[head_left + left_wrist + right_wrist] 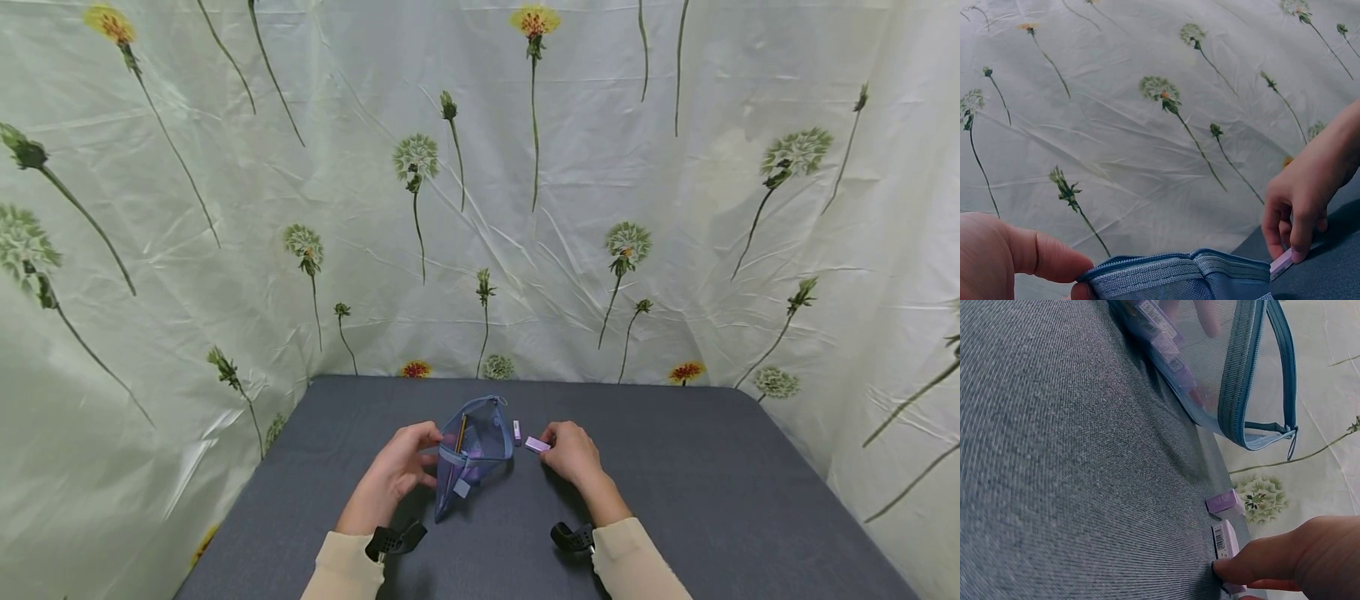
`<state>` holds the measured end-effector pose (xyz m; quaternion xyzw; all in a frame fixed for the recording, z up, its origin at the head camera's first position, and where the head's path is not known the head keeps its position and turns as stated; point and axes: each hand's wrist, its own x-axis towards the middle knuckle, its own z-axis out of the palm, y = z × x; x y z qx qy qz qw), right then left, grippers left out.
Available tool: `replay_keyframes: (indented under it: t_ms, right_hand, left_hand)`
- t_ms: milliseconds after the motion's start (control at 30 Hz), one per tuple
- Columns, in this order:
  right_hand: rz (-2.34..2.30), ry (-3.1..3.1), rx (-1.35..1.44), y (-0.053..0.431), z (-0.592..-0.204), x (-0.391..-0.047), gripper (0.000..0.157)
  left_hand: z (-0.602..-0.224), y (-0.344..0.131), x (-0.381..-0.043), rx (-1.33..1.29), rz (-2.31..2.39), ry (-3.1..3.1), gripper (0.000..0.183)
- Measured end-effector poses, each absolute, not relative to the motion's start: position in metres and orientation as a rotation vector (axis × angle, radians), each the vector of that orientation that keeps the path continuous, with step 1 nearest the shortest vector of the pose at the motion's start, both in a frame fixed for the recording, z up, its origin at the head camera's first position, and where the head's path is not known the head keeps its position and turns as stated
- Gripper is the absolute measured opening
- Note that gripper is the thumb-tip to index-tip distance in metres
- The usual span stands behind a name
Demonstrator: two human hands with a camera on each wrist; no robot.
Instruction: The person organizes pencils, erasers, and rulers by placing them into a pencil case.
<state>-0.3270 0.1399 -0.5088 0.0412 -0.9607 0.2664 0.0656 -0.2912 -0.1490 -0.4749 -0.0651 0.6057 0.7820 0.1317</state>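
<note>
A blue mesh zip pouch (474, 457) stands with its mouth open. My left hand (402, 463) pinches its left rim between thumb and fingers. Inside, a yellow-and-black pencil (461, 435) leans upward, and several lilac barcoded blocks (1159, 317) show through the mesh. Just right of the pouch, my right hand (574, 454) pinches a lilac eraser (537, 445) by its right end, low over the table. In the right wrist view a barcode shows on its side. A second lilac eraser (517, 432) lies between it and the pouch.
The table (697, 483) has a dark grey cloth cover. Behind it and along the sides hangs a pale curtain (360, 200) printed with dandelions. Black bands (395, 540) with wrist cameras sit at both wrists, beside cream sleeves (637, 558).
</note>
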Motion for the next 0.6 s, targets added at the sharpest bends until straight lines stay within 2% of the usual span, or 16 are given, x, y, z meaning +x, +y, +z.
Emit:
replay_keyframes:
  t_ms: [600]
  right_hand:
    - [0.853,-2.937,0.061,0.15,-0.504,-0.332,0.01]
  left_hand:
    - [-0.474,-0.148,-0.292,-0.202,2.272,1.753,0.021]
